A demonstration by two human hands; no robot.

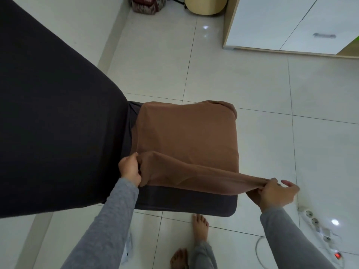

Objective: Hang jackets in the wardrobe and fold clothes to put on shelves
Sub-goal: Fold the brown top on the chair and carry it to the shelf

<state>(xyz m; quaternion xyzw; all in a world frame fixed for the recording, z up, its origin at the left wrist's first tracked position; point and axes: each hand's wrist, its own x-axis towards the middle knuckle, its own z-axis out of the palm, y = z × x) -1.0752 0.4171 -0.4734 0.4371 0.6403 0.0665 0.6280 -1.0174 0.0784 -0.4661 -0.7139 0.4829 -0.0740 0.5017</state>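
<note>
On the dark cushion [186,200] ahead of me lies the brown garment [184,133], its near hem raised and stretched left to right between my hands. My left hand [129,168] grips one corner, fingers curled; my right hand [277,193] pinches the other end, spare fingers spread, past the cushion's edge.
</note>
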